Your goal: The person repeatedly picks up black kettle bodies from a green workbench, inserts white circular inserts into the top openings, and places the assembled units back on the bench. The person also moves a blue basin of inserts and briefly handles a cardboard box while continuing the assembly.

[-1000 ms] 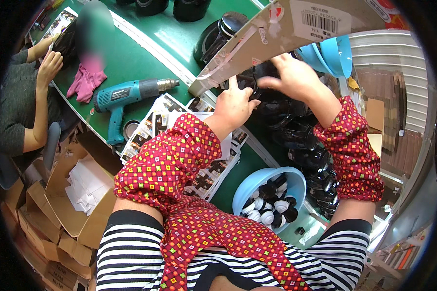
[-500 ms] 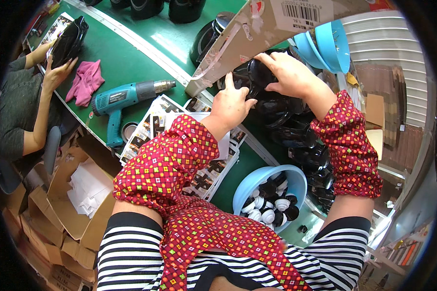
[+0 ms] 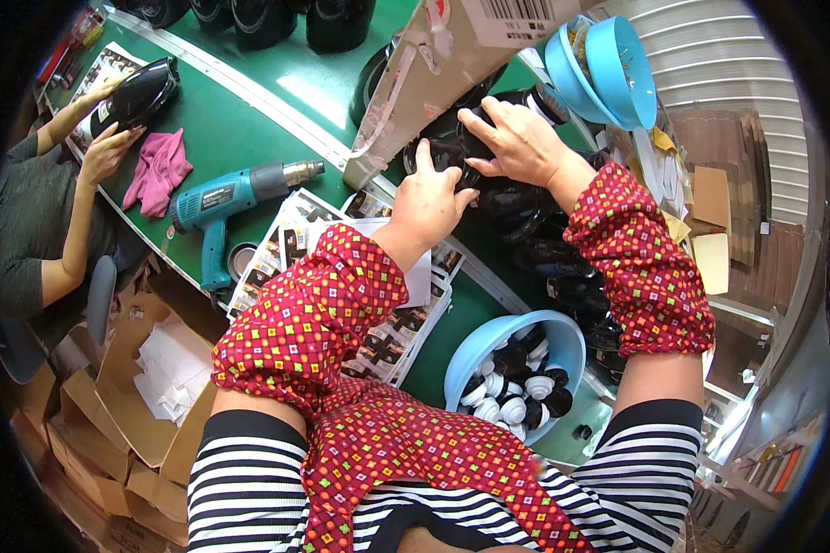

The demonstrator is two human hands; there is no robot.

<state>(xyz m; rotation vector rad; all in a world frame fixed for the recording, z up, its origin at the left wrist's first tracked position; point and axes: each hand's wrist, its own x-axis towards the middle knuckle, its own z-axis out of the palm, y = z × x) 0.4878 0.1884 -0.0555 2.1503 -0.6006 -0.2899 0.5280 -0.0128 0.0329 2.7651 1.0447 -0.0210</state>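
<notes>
My right hand (image 3: 516, 146) is curled over a glossy black rounded part (image 3: 473, 138), with the thumb below and fingers on top. My left hand (image 3: 427, 205) is just beside it, index finger stretched out against the black surface and thumb apart. The other left fingers are partly bent. A leaning carton (image 3: 433, 69) hides part of what lies beyond the fingers. More shiny black rounded pieces (image 3: 516, 210) are crowded together below my right hand and forearm; their exact kind is unclear.
A light blue basin (image 3: 563, 336) holds black and white knob-like caps. Printed sheets (image 3: 397, 341) lie near a teal heat gun (image 3: 226, 198). Blue bowls (image 3: 618, 69) stand far right. At left, a co-worker's hands (image 3: 106, 152) hold a black vessel (image 3: 138, 95) near a pink cloth (image 3: 160, 170).
My right hand has shifted slightly left and down with the black part, closer to my left hand. The co-worker's black vessel has tilted more level.
</notes>
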